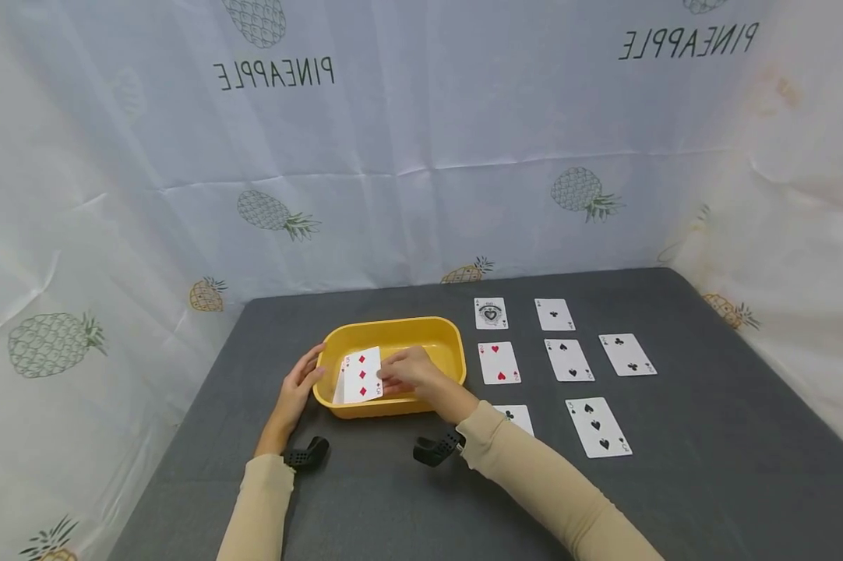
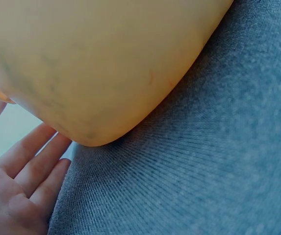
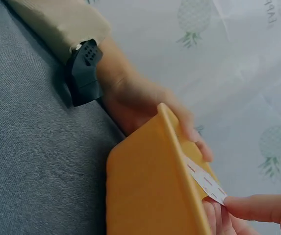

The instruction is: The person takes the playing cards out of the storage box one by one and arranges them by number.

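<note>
My right hand (image 1: 416,371) reaches over the near side of a yellow plastic tray (image 1: 393,324) and pinches a three of diamonds playing card (image 1: 369,366) by its edge. In the right wrist view the thumb lies on top of the card (image 3: 210,185), the fingers beneath it. Another white card (image 1: 339,386) shows partly under it at the tray's left end. My left hand (image 1: 299,387) grips the tray's left end, its thumb over the rim; in the left wrist view its fingers (image 2: 37,166) spread beside the outer wall.
Several face-up cards lie right of the tray, among them a two of hearts (image 1: 499,363), a two of spades (image 1: 569,360) and a three of spades (image 1: 599,427). The right forearm partly covers a club card (image 1: 518,416). A pineapple-print curtain (image 1: 407,195) stands behind the dark table (image 1: 365,483).
</note>
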Available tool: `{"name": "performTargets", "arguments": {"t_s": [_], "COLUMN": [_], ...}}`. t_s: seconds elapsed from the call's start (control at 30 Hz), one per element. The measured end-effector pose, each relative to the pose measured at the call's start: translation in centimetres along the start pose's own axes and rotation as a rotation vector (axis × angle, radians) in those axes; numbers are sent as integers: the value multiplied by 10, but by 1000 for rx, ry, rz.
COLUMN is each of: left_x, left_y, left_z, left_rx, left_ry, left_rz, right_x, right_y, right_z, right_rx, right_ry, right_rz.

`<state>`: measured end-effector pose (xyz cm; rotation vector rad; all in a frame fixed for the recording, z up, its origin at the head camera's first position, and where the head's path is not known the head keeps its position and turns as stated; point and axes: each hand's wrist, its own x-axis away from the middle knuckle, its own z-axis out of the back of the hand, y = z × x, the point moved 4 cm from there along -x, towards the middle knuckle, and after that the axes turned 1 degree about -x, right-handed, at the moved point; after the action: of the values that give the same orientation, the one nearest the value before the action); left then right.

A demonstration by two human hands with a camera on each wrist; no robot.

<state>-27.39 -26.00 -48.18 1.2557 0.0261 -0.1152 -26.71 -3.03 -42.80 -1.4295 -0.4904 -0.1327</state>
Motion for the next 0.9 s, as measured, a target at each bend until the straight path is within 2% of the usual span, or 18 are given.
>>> {"name": "performTargets", "arguments": {"t_s": [0.33,0.53,0.77,0.9], "left_x": [0,1,1,2], "left_y": [1,1,1,2], "left_z": [0,0,-1,0], "left_rx": [-7,14,32,40], "left_ry": [1,-7,-17,-17], "left_rz": [25,-1,-39,-55], "right_x": [14,24,30,34], "right_y": [-11,-15,-10,-7], "right_z": [25,46,69,79], "right_rx": [-40,-26,-34,-25], "right_ry": [-1,-15,29,27], "right_rz": [85,113,128,143]}}
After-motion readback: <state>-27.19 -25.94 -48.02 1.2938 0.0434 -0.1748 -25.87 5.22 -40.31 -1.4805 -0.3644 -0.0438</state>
